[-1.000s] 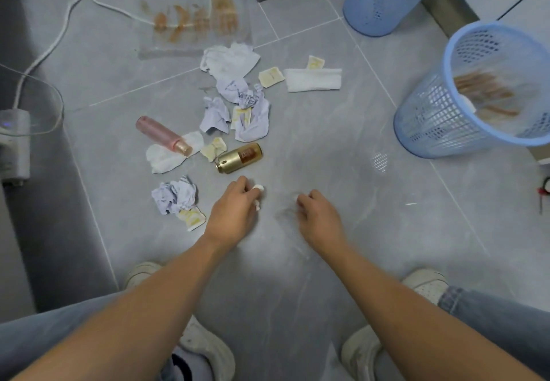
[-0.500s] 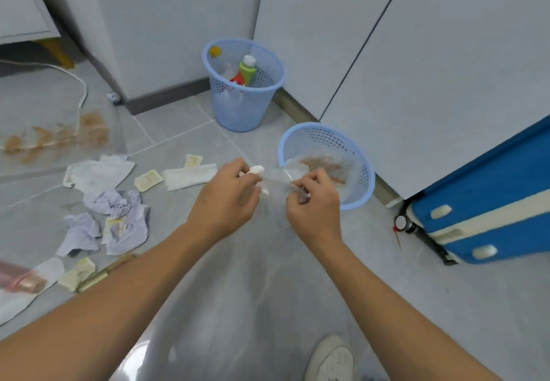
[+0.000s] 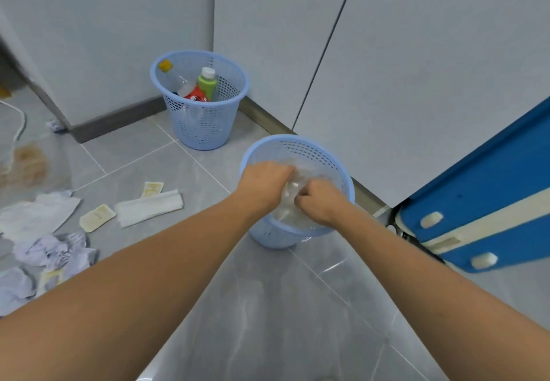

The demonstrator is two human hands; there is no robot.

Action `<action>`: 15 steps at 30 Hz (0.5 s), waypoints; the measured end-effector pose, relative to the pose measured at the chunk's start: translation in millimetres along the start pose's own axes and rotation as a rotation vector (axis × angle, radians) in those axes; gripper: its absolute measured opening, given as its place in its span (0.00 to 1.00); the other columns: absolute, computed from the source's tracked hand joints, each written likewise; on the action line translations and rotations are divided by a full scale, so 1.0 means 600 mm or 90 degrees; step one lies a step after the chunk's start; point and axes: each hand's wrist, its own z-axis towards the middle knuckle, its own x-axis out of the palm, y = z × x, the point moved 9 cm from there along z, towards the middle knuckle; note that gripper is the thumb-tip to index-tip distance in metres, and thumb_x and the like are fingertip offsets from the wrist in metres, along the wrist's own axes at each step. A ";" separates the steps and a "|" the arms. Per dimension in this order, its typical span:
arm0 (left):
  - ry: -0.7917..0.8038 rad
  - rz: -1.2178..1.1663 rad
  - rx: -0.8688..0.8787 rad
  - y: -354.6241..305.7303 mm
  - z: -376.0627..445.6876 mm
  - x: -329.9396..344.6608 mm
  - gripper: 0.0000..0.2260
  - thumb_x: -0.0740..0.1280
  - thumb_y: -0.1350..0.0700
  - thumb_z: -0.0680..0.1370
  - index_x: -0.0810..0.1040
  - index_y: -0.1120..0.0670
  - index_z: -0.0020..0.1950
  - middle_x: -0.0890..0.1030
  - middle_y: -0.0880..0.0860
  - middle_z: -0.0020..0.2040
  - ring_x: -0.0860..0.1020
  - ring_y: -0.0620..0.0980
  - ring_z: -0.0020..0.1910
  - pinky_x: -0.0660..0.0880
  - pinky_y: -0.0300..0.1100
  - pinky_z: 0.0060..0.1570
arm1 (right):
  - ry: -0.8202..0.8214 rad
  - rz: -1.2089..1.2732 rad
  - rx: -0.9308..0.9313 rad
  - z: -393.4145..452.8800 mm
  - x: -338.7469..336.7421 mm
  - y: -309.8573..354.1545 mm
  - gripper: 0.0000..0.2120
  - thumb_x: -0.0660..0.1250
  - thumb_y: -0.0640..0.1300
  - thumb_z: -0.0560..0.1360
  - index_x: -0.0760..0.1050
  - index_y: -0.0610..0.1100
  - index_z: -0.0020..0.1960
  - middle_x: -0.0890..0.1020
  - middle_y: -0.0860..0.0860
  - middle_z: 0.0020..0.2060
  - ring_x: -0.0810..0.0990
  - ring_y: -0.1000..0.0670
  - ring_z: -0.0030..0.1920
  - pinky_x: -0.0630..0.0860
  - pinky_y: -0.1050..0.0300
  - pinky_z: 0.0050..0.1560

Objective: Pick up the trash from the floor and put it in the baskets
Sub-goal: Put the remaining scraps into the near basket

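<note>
My left hand (image 3: pixel 263 183) and my right hand (image 3: pixel 320 203) are both inside the mouth of the near blue basket (image 3: pixel 312 148). Between them they grip a crumpled clear plastic sheet (image 3: pixel 290 202), which is bunched into the basket. A second blue basket (image 3: pixel 202 125) stands farther back against the wall and holds several bottles. Loose trash lies on the floor at the left: a folded white tissue (image 3: pixel 148 208), two yellowish packets (image 3: pixel 96 217), a white paper (image 3: pixel 32 217) and crumpled lilac papers (image 3: pixel 56 251).
White cabinet doors (image 3: pixel 387 68) rise right behind the baskets. A blue case with white trim (image 3: pixel 482 202) lies at the right beside the near basket. A white cable (image 3: pixel 18 125) and a brown-stained clear sheet (image 3: pixel 26 162) are at the far left.
Both hands lifted the clear plastic sheet off the floor, carried it right to the near basket, and now push it down inside. My view turned from the trash pile toward the baskets.
</note>
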 end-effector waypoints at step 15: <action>-0.206 -0.149 -0.192 0.271 -0.428 -0.112 0.11 0.61 0.50 0.78 0.80 0.49 0.55 0.82 0.50 0.49 0.76 0.55 0.53 0.75 0.50 0.48 | -0.366 0.178 -0.187 -0.216 0.006 0.292 0.08 0.62 0.41 0.72 0.79 0.43 0.40 0.82 0.47 0.37 0.78 0.44 0.40 0.74 0.48 0.41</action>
